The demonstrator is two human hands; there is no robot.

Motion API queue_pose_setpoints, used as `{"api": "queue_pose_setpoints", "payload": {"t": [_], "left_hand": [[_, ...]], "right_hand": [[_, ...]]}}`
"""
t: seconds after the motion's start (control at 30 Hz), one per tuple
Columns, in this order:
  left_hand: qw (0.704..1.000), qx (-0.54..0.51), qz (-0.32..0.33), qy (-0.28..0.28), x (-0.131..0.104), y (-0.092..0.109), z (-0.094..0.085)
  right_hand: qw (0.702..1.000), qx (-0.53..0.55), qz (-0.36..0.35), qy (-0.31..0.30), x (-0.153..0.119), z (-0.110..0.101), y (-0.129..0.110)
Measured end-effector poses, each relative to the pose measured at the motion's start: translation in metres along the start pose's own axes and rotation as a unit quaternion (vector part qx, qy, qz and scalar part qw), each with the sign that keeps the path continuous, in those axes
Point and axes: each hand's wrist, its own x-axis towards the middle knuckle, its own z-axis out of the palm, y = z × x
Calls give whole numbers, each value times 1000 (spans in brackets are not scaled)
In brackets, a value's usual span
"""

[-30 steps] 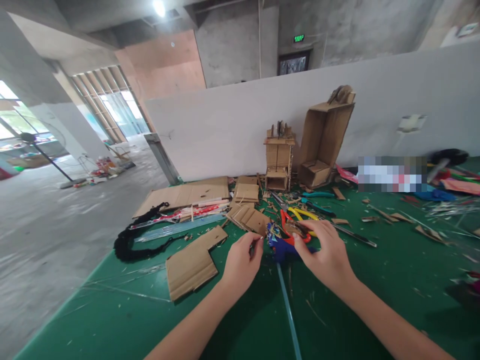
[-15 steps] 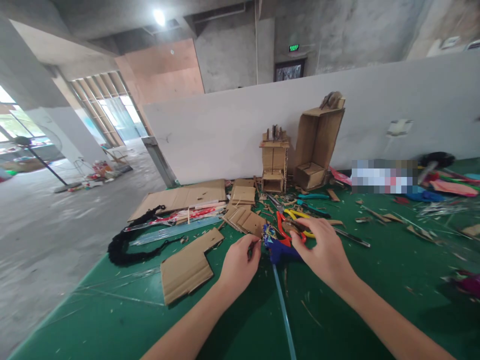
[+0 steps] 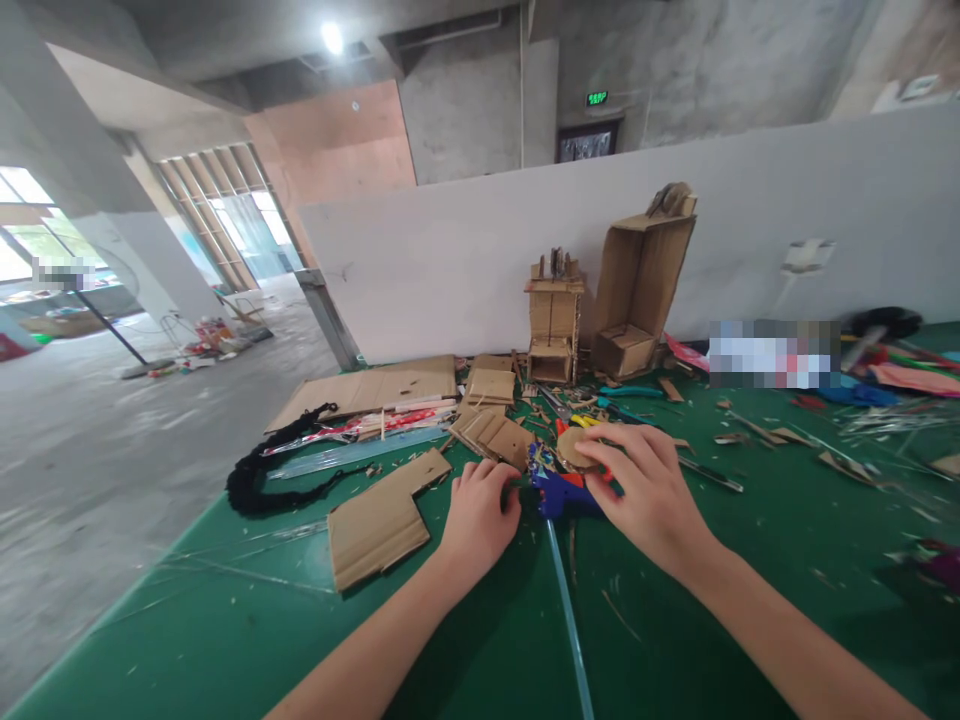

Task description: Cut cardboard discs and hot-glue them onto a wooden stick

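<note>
A small round cardboard disc (image 3: 573, 449) is pinched between the thumb and fingers of my right hand (image 3: 637, 475), with its flat face showing. Below it lies a blue glue gun (image 3: 559, 496), a long translucent glue stick (image 3: 568, 620) trailing from it toward me. My left hand (image 3: 482, 510) is just left of the glue gun, fingers curled against the thumb; what they hold, if anything, is hidden. Pliers with red and yellow handles (image 3: 586, 421) lie partly covered behind the disc. An L-shaped cardboard piece (image 3: 382, 522) rests left of my left hand.
Two cardboard structures, a small one (image 3: 553, 325) and a taller one (image 3: 634, 285), stand against the white partition (image 3: 435, 265). Black yarn (image 3: 247, 485) and a cardboard sheet (image 3: 367, 388) are at left. Teal-handled tools (image 3: 630, 392) and scraps litter the green table (image 3: 675, 640).
My right hand has turned the cardboard disc so its flat face shows, covering more of the pliers. My left hand's fingers have shifted slightly. The view has moved a little.
</note>
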Motion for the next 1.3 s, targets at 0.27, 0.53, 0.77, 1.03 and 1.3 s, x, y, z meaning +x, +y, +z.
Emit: {"api": "queue_pose_setpoints", "payload": {"t": [0.27,0.53,0.77,1.03,1.3], "left_hand": [[908,-418,-30,9,-4,15,-12],[711,-660,-207,-129,0,28,-29],[720,-656,-212,-76,2,24,-26],[718,-628,-300,-11,10,13,-24],[794,-550,-259,-15,14,8,-32]], "right_hand": [[999,21,-32,-17,-1,-2,-10],[994,27,-91,-62,2,-3,-23],[993,-3,-78,-87,-3,4,-23],[993,22,-8,-119,-9,10,-20],[989,31,6,-145,-8,8,-23]]}}
